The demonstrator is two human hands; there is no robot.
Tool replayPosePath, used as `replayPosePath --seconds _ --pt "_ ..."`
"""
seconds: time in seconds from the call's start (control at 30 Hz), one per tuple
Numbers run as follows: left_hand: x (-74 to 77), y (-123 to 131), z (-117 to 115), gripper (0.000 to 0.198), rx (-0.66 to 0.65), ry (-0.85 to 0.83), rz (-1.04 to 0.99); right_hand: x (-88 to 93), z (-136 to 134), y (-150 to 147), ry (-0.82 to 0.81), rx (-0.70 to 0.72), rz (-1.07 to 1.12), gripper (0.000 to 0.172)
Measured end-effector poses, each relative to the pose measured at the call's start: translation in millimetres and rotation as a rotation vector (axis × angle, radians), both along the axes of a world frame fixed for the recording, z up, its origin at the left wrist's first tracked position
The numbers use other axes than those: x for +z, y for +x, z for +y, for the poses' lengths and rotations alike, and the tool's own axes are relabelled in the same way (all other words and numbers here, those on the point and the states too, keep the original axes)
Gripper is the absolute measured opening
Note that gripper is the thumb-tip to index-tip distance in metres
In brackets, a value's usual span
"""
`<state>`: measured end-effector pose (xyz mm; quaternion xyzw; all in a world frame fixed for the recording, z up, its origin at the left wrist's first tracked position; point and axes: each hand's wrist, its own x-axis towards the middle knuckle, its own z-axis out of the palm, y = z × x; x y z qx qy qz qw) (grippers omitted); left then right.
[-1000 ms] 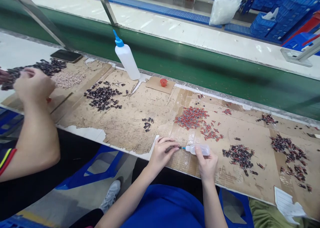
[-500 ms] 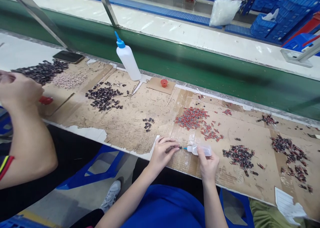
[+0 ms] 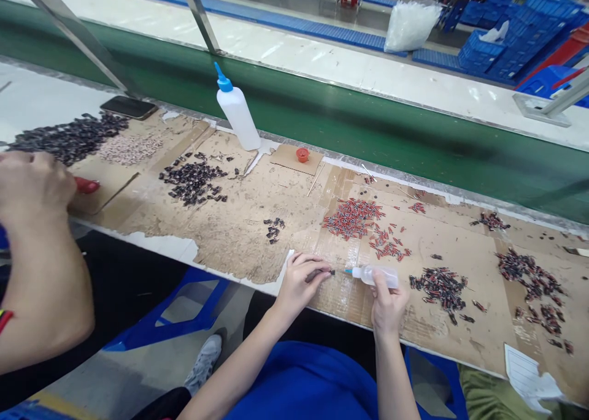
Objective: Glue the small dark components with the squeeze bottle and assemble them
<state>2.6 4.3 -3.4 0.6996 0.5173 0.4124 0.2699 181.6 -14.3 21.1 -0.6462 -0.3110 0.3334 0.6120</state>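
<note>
Head view shows us two hands of our own at the near edge of the tabletop (image 3: 239,224): our left hand (image 3: 299,279) is pinched together on one small dark part (image 3: 322,274), and our right hand (image 3: 386,300) is clamped around one small squeeze bottle (image 3: 377,275), lying sideways with its blue tip pointing left at the part. We count two bottles in all, the second a tall white bottle (image 3: 237,110) with a blue nozzle standing at the far edge, plus one small red cap (image 3: 302,155) on a cardboard scrap and one dark phone (image 3: 129,108) at the far left. We see one pile of red parts (image 3: 352,216) just beyond our hands, a pile of dark and red parts (image 3: 439,285) to the right of the small bottle, and a pile of dark parts (image 3: 193,181) to the left. A co-worker's hand (image 3: 32,184) is at the left edge, fingers curled; we cannot tell what it grips. Compared with half a second ago, the bottle tip has drawn slightly away from the part, leaving a small gap, and the co-worker's hand sits lower. The tabletop is covered with worn, torn cardboard; behind it runs a green conveyor belt (image 3: 368,126), and farther back stand stacked blue crates (image 3: 506,40).
</note>
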Motion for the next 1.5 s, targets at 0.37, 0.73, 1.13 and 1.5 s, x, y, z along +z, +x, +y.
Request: replayPosePath --seconds 0.37,0.73,1.13,1.5 --pt "-0.9 -2 0 0.017 -0.014 0.095 -0.012 2.7 15 -30 0.045 0.144 -0.24 0.034" --pt "-4.2 -2 -1 0.01 -0.06 0.107 0.002 10.2 11 36 0.073 0.243 -0.758 0.018" --pt "7.9 -1 -7 0.014 0.024 -0.03 -0.137 -2.8 46 75 0.037 0.303 -1.18 0.033" --pt "44.8 14 -18 0.017 -0.03 -0.045 -0.338 52.4 -17 11 0.092 0.527 -0.532 0.021"
